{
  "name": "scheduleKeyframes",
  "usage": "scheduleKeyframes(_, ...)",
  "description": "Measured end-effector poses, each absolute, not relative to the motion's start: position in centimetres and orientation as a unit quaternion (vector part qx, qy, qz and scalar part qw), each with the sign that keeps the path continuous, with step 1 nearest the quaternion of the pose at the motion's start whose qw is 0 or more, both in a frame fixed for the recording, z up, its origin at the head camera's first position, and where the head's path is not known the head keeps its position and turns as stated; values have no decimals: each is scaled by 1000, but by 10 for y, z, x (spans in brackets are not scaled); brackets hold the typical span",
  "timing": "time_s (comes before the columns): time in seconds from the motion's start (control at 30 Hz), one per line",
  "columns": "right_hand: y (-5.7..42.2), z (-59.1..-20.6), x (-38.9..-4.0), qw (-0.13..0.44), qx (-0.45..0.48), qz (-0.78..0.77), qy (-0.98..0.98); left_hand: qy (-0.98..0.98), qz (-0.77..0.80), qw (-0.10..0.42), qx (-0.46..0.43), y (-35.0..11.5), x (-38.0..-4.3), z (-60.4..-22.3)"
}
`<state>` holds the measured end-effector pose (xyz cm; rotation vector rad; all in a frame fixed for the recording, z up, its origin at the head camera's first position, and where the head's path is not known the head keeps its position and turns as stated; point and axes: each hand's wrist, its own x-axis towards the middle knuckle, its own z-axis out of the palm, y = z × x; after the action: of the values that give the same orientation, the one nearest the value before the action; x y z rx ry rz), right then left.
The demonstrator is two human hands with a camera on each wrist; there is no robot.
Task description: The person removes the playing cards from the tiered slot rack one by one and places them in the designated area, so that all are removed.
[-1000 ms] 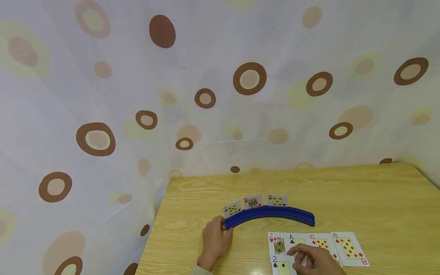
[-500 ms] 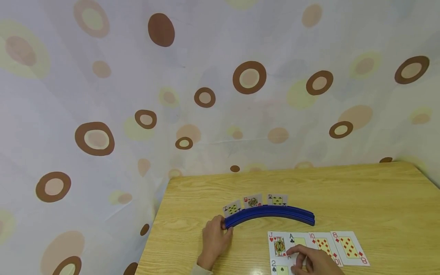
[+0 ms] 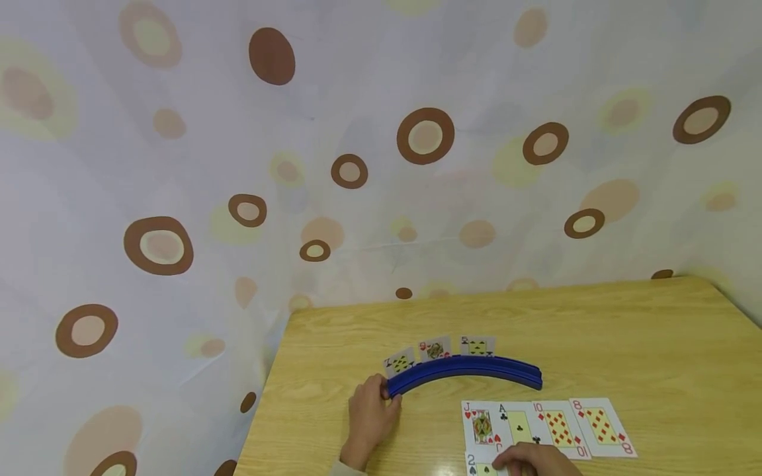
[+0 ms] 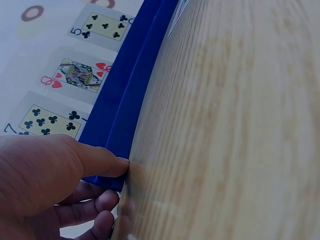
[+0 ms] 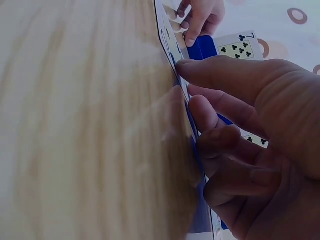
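Note:
My left hand (image 3: 370, 415) grips the left end of a blue curved card holder (image 3: 464, 364), thumb in front and fingers behind. Three playing cards stand in it: a seven of clubs (image 4: 47, 121), a queen of hearts (image 4: 77, 75) and a five of clubs (image 4: 104, 26). My right hand (image 3: 534, 461) has its fingers bent at a two of spades (image 3: 481, 468), at the bottom of the head view, whose lower part is cut off. In the right wrist view, thumb and curled fingers meet the cards' edge; the exact contact is partly hidden.
Face up above my right hand lie a jack of hearts (image 3: 481, 426), an ace of clubs (image 3: 518, 423), a ten of diamonds (image 3: 557, 428) and an eight of diamonds (image 3: 602, 426). The wooden table (image 3: 643, 344) meets a patterned cloth (image 3: 381, 198) behind.
My right hand has drawn toward me, and the two of spades has slid with it, uncovering more of the jack and ace. The left hand and card holder have stayed in place.

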<state>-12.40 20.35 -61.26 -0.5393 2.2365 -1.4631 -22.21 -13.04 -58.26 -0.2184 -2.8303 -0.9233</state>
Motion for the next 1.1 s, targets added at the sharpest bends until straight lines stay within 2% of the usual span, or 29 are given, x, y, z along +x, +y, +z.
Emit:
scheduleKeyframes(0.3,205,-611,-121,214,-191,-516,807,-944,-310,85,-74,-131,-220,-582)
scheduleKeyframes(0.53,207,-610,-118,193,-222,-523,800,-944,-310,84,-75,-130,-219,-581)
scheduleKeyframes(0.87,204,-606,-122,215,-168,-516,812,-946,-306,82,-75,-130,-219,-581)
scheduleKeyframes(0.97,203,-604,-119,182,-191,-533,804,-946,-305,80,-73,-130,-219,-582)
scheduleKeyframes(1.1,202,-596,-115,92,-210,-527,818,-946,-305,79,-72,-131,-220,-583)
